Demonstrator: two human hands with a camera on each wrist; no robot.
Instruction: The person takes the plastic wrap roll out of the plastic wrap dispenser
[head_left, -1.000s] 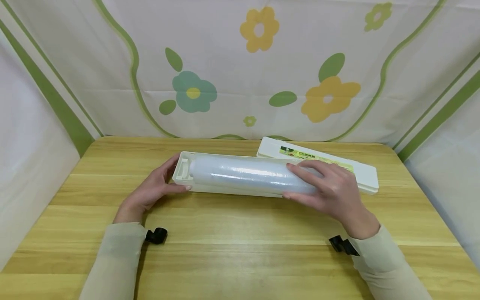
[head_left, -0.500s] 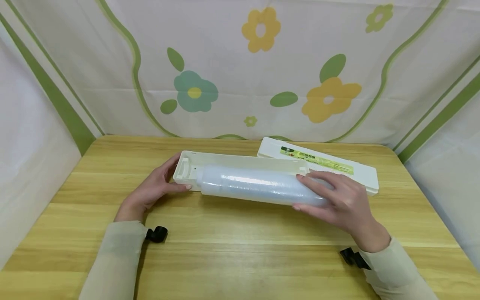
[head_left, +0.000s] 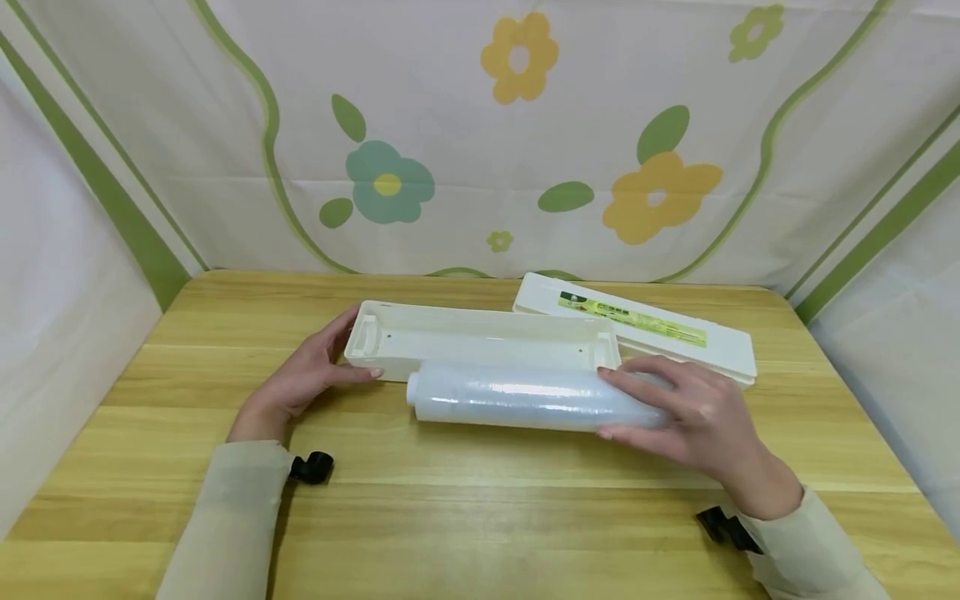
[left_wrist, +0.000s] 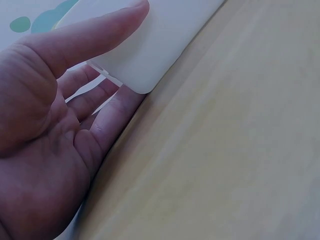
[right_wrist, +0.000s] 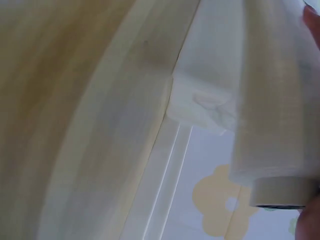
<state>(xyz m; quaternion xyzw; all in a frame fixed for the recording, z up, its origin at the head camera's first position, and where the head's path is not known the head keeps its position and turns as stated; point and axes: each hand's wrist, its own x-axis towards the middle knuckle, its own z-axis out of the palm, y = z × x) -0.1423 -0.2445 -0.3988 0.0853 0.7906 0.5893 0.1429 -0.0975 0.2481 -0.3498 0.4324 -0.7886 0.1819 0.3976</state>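
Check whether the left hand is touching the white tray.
Touching: the left wrist view shows the left hand with thumb and fingers gripping the white tray at its corner.

both arms are in long pale beige sleeves, kind of a soft cream-khaki knit, snug at the wrists. left sleeve and right sleeve look the same fabric. each wrist has a small black camera mount poking out by the cuff, one on the left, one on the right. hands are bare, left hand and right hand, short plain nails.
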